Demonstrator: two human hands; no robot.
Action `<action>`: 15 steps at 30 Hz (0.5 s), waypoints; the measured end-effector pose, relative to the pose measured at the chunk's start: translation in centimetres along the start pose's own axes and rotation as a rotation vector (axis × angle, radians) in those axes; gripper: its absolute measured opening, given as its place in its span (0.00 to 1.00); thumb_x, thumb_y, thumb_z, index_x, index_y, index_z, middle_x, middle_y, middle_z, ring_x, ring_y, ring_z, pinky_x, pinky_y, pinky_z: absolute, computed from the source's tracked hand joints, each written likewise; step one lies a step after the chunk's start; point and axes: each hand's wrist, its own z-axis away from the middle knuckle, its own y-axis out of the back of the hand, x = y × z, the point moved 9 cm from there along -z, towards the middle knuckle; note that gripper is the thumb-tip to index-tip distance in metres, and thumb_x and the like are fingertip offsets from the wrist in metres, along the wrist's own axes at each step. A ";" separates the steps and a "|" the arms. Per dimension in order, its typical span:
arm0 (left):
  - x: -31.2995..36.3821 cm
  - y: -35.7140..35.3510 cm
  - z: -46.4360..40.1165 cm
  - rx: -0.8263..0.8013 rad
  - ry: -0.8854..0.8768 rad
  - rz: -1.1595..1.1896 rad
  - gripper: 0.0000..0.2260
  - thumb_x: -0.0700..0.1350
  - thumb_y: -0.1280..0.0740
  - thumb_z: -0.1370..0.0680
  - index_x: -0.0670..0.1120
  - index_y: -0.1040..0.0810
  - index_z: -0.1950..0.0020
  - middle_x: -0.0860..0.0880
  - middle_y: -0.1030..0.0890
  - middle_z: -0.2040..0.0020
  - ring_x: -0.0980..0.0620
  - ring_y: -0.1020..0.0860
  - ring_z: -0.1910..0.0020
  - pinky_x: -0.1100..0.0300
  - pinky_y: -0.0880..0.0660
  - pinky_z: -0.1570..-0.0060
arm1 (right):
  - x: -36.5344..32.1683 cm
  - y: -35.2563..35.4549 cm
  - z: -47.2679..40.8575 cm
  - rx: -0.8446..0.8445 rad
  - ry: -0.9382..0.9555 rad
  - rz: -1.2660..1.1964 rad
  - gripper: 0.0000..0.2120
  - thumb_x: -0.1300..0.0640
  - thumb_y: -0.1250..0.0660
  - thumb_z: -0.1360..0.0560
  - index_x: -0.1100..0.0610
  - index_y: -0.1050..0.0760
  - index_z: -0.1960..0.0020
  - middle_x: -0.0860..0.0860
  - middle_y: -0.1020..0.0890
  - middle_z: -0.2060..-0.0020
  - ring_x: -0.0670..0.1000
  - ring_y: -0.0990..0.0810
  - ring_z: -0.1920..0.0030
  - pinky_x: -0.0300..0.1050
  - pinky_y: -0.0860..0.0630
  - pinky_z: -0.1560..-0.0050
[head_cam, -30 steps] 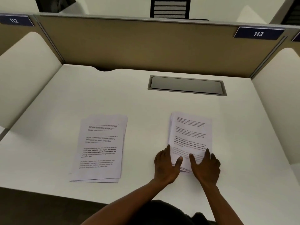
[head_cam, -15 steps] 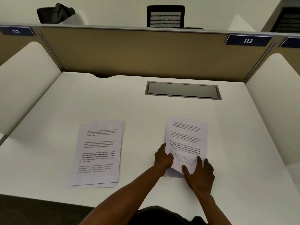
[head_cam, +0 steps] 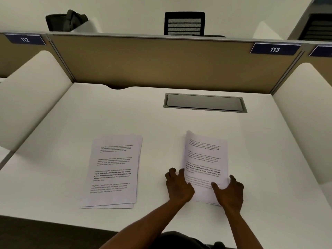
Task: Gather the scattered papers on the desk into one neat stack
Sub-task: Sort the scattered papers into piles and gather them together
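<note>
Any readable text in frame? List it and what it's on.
"112": blue plate on the partition, far left.
"113": blue plate on the partition, right.
Third blue plate, far right: cut off, unreadable.
Left paper pile and right paper pile: printed paragraphs, too small to read reliably.

A shared office or study hall: numbered desk labels (head_cam: pixel 274 49) (112, 113), tan partitions (head_cam: pixel 152 63), mesh chair (head_cam: pixel 184 23).
</note>
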 end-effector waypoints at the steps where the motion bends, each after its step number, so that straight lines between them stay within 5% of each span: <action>1: -0.2 -0.3 0.1 -0.015 0.008 0.002 0.28 0.49 0.34 0.27 0.49 0.34 0.27 0.45 0.38 0.29 0.44 0.38 0.29 0.52 0.35 0.32 | 0.0 -0.2 0.2 -0.002 0.004 -0.004 0.43 0.48 0.23 0.32 0.58 0.39 0.25 0.62 0.33 0.31 0.64 0.29 0.33 0.60 0.29 0.35; 6: -0.4 -0.3 -0.1 -0.029 0.078 0.234 0.28 0.48 0.32 0.26 0.48 0.34 0.27 0.44 0.33 0.32 0.45 0.31 0.33 0.53 0.29 0.34 | 0.0 -0.8 1.2 -0.023 0.035 -0.019 0.42 0.55 0.23 0.32 0.59 0.39 0.25 0.60 0.35 0.32 0.63 0.26 0.37 0.56 0.26 0.37; 15: -0.1 0.9 -1.3 -0.072 0.140 0.569 0.29 0.48 0.29 0.24 0.52 0.37 0.26 0.45 0.20 0.38 0.45 0.20 0.42 0.52 0.22 0.42 | 0.3 -1.3 1.7 -0.045 0.074 -0.011 0.40 0.54 0.24 0.32 0.58 0.37 0.25 0.59 0.32 0.31 0.62 0.29 0.33 0.57 0.26 0.36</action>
